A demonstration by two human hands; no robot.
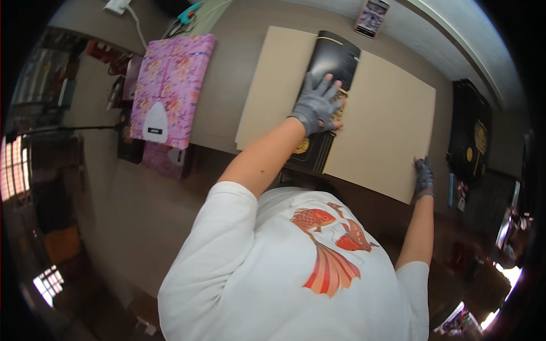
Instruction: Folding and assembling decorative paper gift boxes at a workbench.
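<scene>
A large beige board (pixel 387 108) lies on the table, made up with a black panel with gold print (pixel 335 59) running down its middle-left. A second beige section (pixel 278 68) continues left of that panel. My left hand (pixel 318 105), in a grey fingerless glove, lies across the black panel with fingers spread; it hides part of the gold print. At the right edge of the board is my right hand (pixel 424 177), gloved the same way, its fingers curled at the edge. Its underside is hidden.
A pink floral folder-like case (pixel 173 91) lies at the left table edge. Black items with gold print (pixel 471 131) sit at the right. A phone-like rectangle (pixel 372 17) lies at the back, and a turquoise-handled tool (pixel 187 13) with cables at the back left.
</scene>
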